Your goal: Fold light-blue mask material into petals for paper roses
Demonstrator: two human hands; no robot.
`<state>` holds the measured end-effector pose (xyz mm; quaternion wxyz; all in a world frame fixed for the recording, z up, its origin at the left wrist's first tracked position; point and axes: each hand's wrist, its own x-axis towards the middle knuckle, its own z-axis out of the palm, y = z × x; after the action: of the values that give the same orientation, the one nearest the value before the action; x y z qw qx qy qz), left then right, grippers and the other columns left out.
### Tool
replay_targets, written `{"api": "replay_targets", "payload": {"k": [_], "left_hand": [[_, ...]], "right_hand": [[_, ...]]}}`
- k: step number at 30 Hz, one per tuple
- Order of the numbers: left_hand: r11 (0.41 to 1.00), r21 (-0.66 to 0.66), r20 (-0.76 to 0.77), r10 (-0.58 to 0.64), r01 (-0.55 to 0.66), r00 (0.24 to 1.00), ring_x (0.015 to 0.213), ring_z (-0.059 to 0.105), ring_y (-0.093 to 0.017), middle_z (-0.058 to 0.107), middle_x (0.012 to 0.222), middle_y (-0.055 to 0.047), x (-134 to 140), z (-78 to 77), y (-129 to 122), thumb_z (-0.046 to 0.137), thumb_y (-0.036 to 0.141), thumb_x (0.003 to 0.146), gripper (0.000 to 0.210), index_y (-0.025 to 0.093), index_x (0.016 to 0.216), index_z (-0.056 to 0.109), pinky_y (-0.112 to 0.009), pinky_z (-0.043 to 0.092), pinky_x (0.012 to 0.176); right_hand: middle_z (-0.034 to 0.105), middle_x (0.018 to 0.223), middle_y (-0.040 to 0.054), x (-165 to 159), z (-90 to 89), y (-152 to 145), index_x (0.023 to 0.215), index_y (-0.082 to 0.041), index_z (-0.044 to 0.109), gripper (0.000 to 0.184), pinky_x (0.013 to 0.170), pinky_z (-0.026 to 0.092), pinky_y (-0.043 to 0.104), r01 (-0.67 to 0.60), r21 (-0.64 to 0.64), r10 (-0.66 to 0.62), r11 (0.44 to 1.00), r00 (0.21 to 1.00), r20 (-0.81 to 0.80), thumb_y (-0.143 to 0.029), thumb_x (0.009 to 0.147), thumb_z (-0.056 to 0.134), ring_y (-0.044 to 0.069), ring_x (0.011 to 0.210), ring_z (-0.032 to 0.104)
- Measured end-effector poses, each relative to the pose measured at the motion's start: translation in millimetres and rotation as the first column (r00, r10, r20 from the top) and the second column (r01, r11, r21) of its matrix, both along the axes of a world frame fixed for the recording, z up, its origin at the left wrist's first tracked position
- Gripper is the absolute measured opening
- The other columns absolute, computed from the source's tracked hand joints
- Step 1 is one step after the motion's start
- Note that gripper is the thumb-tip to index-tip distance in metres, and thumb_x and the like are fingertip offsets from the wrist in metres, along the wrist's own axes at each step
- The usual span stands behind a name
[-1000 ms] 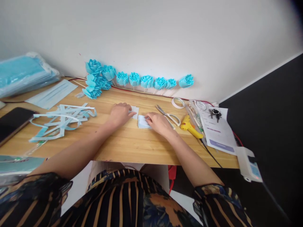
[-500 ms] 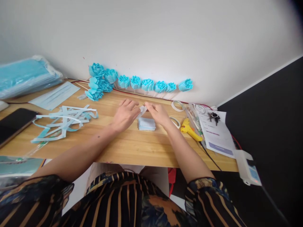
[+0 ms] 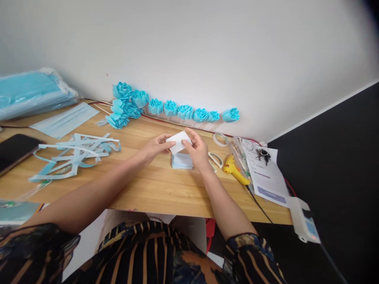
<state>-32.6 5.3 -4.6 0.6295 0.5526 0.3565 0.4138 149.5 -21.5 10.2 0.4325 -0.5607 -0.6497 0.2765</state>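
Observation:
A small white rectangular piece of fabric [image 3: 178, 141] is stretched flat between my two hands above the table. My left hand [image 3: 158, 146] pinches its left end with the thumb on top. On the other end, my right hand [image 3: 197, 149] grips it, thumb over the face and fingers behind. Just below lies a neat stack of pale blue-white cut pieces [image 3: 181, 161], partly hidden by the right hand. White-handled scissors [image 3: 217, 159] lie by my right wrist, their blades mostly hidden.
Several blue fabric flowers [image 3: 170, 107] line the wall. Cut mask strips [image 3: 77, 152], a phone [image 3: 17, 152], a flat mask piece [image 3: 65, 119] and a mask pack [image 3: 35, 94] are left. Tape [image 3: 220, 139], a yellow glue gun [image 3: 235, 169], keys [image 3: 263, 154] and a paper sheet [image 3: 268, 177] lie right.
The white piece, bunched between my fingertips before, is now spread flat and faces me. Both hands have turned, with thumbs on top. The view has shifted slightly.

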Motion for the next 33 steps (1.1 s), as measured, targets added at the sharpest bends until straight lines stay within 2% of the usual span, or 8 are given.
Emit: {"api": "replay_targets", "payload": {"k": [4, 8, 11, 14, 17, 21, 28, 33], "left_hand": [[0.999, 0.035, -0.001, 0.025, -0.025, 1.0, 0.075, 0.065, -0.015, 0.071, 0.093, -0.007, 1, 2.1, -4, 0.072, 0.033, 0.073, 0.049, 0.014, 0.116, 0.059, -0.027, 0.051, 0.065], [0.955, 0.288, -0.128, 0.111, -0.07, 0.986, 0.068, 0.061, -0.012, 0.069, 0.086, -0.003, 3, 7.2, -10, 0.063, 0.022, 0.078, 0.042, 0.015, 0.12, 0.061, -0.024, 0.048, 0.061], [0.915, 0.4, -0.188, 0.133, -0.048, 0.973, 0.066, 0.058, -0.011, 0.066, 0.082, -0.001, 4, 9.0, -14, 0.061, 0.017, 0.079, 0.052, 0.017, 0.131, 0.056, -0.023, 0.045, 0.06], [0.936, 0.352, -0.159, 0.08, -0.019, 0.984, 0.057, 0.054, -0.01, 0.062, 0.071, 0.002, 3, 6.6, -13, 0.059, 0.023, 0.085, 0.063, 0.016, 0.145, 0.04, -0.022, 0.042, 0.054], [0.955, 0.297, -0.109, 0.051, -0.017, 0.993, 0.051, 0.051, -0.009, 0.061, 0.066, 0.003, 1, 1.6, -9, 0.056, 0.031, 0.09, 0.063, 0.013, 0.146, 0.034, -0.022, 0.04, 0.051], [0.96, 0.275, -0.085, 0.071, -0.045, 0.994, 0.053, 0.052, -0.009, 0.062, 0.068, 0.002, 0, -2.3, -6, 0.054, 0.031, 0.09, 0.057, 0.012, 0.142, 0.038, -0.022, 0.042, 0.054], [0.949, 0.302, -0.136, 0.131, -0.085, 0.982, 0.056, 0.056, -0.01, 0.063, 0.068, 0.002, 3, -4.5, -8, 0.05, 0.023, 0.089, 0.049, 0.012, 0.137, 0.044, -0.023, 0.046, 0.06], [0.883, 0.466, -0.28, 0.096, 0.048, 0.955, 0.073, 0.064, -0.015, 0.071, 0.08, -0.004, 5, -2.0, -16, 0.05, 0.025, 0.089, 0.039, 0.013, 0.125, 0.058, -0.027, 0.05, 0.071]], "right_hand": [[0.071, 0.097, 0.0035, -1, -1.9, -4, 0.14, -0.024, 0.048, 0.052, 0.08, 0.058, 0.032, -0.03, -0.026, 0.03, 0.999, 0.999, -0.011, -0.035, 0.089, 0.055, 0.019, 0.086, 0.068], [0.07, 0.096, 0.0034, -1, 0.3, -7, 0.147, -0.024, 0.039, 0.058, 0.079, 0.058, 0.032, -0.033, -0.032, 0.033, 0.999, 0.999, -0.015, -0.035, 0.091, 0.052, 0.019, 0.085, 0.068], [0.069, 0.091, 0.0027, 1, 0.5, -9, 0.151, -0.025, 0.032, 0.063, 0.075, 0.057, 0.032, -0.024, -0.017, 0.025, 1.0, 0.999, 0.043, -0.036, 0.092, 0.052, 0.019, 0.08, 0.067], [0.069, 0.094, 0.0034, 6, 2.4, -9, 0.152, -0.027, 0.028, 0.064, 0.072, 0.056, 0.033, 0.009, 0.013, -0.01, 1.0, 0.997, 0.074, -0.037, 0.094, 0.05, 0.02, 0.079, 0.066], [0.069, 0.099, 0.0051, 11, 7.3, -6, 0.152, -0.026, 0.027, 0.063, 0.074, 0.056, 0.033, 0.058, 0.007, -0.058, 0.998, 0.997, 0.045, -0.035, 0.094, 0.048, 0.02, 0.084, 0.067], [0.07, 0.093, 0.0044, 16, 8.9, -7, 0.149, -0.021, 0.034, 0.064, 0.073, 0.056, 0.032, 0.041, -0.076, -0.043, 0.996, 0.999, -0.029, -0.032, 0.089, 0.053, 0.019, 0.082, 0.067], [0.068, 0.081, 0.0022, 23, -13.6, -22, 0.141, -0.018, 0.046, 0.062, 0.064, 0.053, 0.03, 0.109, -0.242, -0.136, 0.964, 0.986, -0.1, -0.029, 0.081, 0.058, 0.017, 0.068, 0.064], [0.066, 0.077, 0.0005, 18, -18.0, -27, 0.138, -0.019, 0.05, 0.06, 0.056, 0.05, 0.026, 0.104, -0.245, -0.129, 0.964, 0.988, -0.086, -0.028, 0.079, 0.06, 0.016, 0.062, 0.061]]}}
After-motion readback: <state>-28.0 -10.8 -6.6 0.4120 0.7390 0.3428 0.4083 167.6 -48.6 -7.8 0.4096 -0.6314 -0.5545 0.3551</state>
